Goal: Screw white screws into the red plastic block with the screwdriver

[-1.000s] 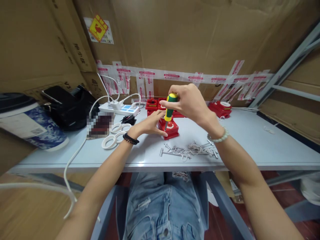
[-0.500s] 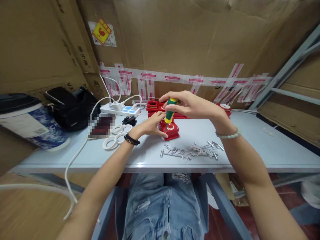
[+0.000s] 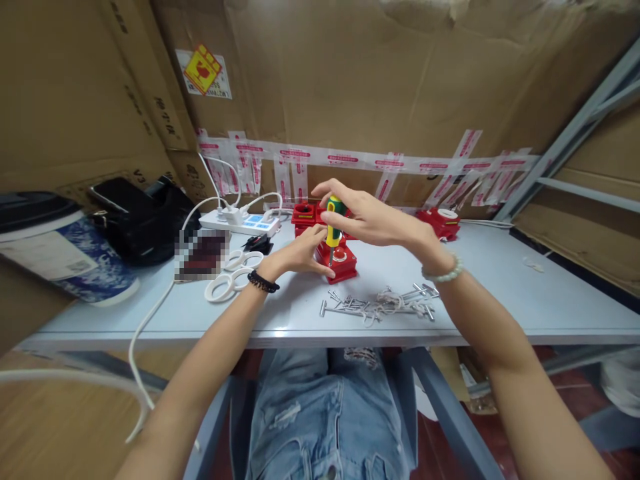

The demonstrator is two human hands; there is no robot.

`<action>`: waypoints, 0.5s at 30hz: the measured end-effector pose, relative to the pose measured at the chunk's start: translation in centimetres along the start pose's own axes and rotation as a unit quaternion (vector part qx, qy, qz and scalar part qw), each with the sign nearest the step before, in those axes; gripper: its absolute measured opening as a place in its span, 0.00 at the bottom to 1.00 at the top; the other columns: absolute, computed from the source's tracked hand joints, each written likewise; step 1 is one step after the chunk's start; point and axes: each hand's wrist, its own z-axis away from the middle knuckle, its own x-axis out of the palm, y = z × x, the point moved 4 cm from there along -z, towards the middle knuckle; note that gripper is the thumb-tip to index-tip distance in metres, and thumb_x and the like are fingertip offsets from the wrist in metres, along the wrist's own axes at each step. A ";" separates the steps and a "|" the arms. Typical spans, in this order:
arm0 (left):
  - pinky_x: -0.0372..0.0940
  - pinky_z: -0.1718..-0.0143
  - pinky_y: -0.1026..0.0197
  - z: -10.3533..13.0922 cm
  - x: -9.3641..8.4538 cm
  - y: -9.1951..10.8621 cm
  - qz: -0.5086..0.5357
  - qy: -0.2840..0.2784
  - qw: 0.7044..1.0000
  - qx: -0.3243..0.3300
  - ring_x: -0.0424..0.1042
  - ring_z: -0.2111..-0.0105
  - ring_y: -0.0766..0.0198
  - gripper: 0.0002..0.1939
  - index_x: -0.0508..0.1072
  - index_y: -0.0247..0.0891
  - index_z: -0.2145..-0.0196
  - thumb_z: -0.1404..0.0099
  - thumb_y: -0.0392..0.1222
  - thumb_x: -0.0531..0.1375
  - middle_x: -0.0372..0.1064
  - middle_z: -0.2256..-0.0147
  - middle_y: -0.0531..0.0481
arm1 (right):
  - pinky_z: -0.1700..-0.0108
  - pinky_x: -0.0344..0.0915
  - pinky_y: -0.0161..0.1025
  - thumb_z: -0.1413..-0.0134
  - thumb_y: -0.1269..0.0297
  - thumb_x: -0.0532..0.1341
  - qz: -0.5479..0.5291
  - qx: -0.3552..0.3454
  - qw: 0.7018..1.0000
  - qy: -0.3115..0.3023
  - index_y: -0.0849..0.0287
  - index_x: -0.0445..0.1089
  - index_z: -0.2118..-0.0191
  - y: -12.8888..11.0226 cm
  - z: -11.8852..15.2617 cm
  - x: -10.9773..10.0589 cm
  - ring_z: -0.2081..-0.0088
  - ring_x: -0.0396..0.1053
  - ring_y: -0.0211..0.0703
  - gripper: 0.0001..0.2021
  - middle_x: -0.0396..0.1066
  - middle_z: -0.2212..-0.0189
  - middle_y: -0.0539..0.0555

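Observation:
My right hand (image 3: 357, 213) is closed round the handle of a green and yellow screwdriver (image 3: 334, 227). The screwdriver stands nearly upright, its tip at the near left corner of a red box (image 3: 345, 267) with a round part on top. My left hand (image 3: 304, 252) grips that box from the left, the thumb along its near side. Metal rods and screws (image 3: 380, 303), tangled with white loops, lie just in front of the box. Several white rings (image 3: 220, 289) lie left of my left hand.
More red boxes (image 3: 303, 213) stand behind my hands, others (image 3: 440, 223) at the back right. A white power strip (image 3: 240, 220) with cables, a black bag (image 3: 150, 227) and a large patterned cup (image 3: 75, 253) are on the left of the table (image 3: 500, 287).
The screwdriver has turned from leaning to nearly upright, and my right hand has shifted slightly left with it. My left hand stays on the red box.

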 end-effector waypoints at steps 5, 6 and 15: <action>0.55 0.40 0.38 0.1 -0.1 0.0 0.001 -0.013 1.000 -0.013 0.55 0.39 0.40 0.46 0.61 0.43 0.40 0.54 0.55 0.71 0.56 0.39 0.38 | 0.63 0.61 0.40 0.41 0.58 0.59 -0.023 -0.016 0.999 -0.033 0.57 0.68 0.56 0.2 0.4 -1.2 0.69 0.63 0.38 0.11 0.71 0.66 0.51; 0.54 0.39 0.37 0.1 -0.1 0.0 -0.001 -0.012 1.000 -0.013 0.54 0.38 0.40 0.46 0.61 0.43 0.40 0.54 0.55 0.71 0.56 0.39 0.38 | 0.63 0.60 0.41 0.43 0.57 0.61 -0.002 -0.005 1.000 -0.006 0.58 0.69 0.60 0.2 0.1 -1.2 0.70 0.62 0.38 0.10 0.70 0.70 0.51; 0.51 0.37 0.38 -0.1 -0.1 0.3 -0.003 -0.008 1.000 0.013 0.49 0.35 0.40 0.49 0.58 0.45 0.38 0.54 0.55 0.71 0.50 0.35 0.40 | 0.69 0.54 0.39 0.46 0.54 0.59 0.236 0.169 0.926 0.241 0.59 0.67 0.73 -0.1 -1.5 1.7 0.73 0.58 0.41 0.13 0.63 0.80 0.53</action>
